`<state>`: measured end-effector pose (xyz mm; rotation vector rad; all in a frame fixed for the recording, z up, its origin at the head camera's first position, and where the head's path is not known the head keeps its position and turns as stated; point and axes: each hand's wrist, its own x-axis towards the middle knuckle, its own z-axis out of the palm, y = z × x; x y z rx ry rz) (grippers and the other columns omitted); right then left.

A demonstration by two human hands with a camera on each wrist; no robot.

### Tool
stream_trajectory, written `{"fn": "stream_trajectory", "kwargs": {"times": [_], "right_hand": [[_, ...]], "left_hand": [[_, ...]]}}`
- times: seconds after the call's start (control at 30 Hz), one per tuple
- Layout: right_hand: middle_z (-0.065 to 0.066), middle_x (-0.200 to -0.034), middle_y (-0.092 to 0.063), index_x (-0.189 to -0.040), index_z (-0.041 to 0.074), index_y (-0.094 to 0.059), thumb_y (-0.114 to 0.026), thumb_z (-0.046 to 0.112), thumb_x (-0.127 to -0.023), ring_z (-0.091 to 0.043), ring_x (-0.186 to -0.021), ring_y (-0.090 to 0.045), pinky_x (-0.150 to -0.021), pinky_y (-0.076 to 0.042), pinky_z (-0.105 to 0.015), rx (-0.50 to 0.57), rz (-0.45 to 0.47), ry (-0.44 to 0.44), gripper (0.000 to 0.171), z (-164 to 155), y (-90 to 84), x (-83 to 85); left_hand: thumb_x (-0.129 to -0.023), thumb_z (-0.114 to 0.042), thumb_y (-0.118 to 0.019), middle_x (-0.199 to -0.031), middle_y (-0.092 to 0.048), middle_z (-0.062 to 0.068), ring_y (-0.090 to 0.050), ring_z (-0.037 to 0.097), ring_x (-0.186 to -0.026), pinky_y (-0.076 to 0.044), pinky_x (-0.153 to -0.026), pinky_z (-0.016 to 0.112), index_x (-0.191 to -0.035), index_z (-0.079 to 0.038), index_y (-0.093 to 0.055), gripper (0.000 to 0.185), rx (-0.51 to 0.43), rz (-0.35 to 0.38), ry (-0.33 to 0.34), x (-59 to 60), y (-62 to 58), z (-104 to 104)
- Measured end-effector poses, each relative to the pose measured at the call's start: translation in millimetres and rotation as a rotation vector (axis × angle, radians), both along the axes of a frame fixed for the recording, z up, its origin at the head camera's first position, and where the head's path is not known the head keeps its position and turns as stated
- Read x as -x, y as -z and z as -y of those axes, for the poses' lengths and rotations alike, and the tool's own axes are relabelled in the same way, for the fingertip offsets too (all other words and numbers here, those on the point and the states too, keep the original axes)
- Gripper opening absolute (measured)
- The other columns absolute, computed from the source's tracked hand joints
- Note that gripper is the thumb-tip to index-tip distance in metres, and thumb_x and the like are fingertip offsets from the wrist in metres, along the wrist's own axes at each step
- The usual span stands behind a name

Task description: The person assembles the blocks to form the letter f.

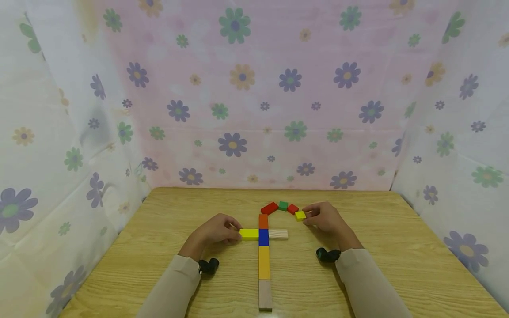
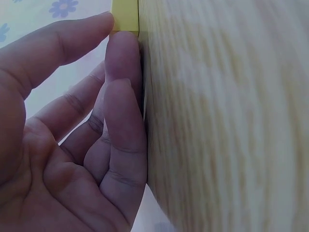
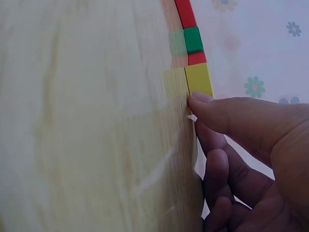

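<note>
Pinching the small yellow block (image 1: 300, 215) with my right hand (image 1: 324, 217), thumb and fingers curled onto it, at the right end of the red-green-red arc (image 1: 282, 206); my left hand (image 1: 216, 229) pinches the yellow bar (image 1: 249, 234) lying flat, its end touching the blue block (image 1: 263, 237) in the long column on the wooden table (image 1: 377, 265).

Both forearms are stretched forward in beige sleeves. The left hand (image 1: 216, 232) is laid low with fingers loosely curled, thumb extended. The right hand (image 1: 324, 217) is held likewise, thumb and fingertips brought together.
</note>
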<state>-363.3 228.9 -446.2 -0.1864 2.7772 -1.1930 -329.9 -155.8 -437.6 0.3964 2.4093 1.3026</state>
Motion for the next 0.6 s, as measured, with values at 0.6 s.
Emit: {"fn": "stream_trajectory", "kwargs": {"times": [0.6], "right_hand": [[-0.012, -0.113, -0.071, -0.131, 0.004, -0.069, -0.082, 0.02, -0.09, -0.024, -0.1, -0.065, -0.088, -0.056, -0.038, -0.008, 0.019, -0.013, 0.046, -1.4, -1.1, -0.9]], "left_hand": [[-0.095, -0.031, -0.076, -0.096, -0.076, 0.005, -0.071, 0.02, -0.083, -0.061, -0.079, 0.035, -0.122, -0.006, -0.071, 0.037, 0.008, 0.047, 0.015, 4.0, 2.6, 4.5]]}}
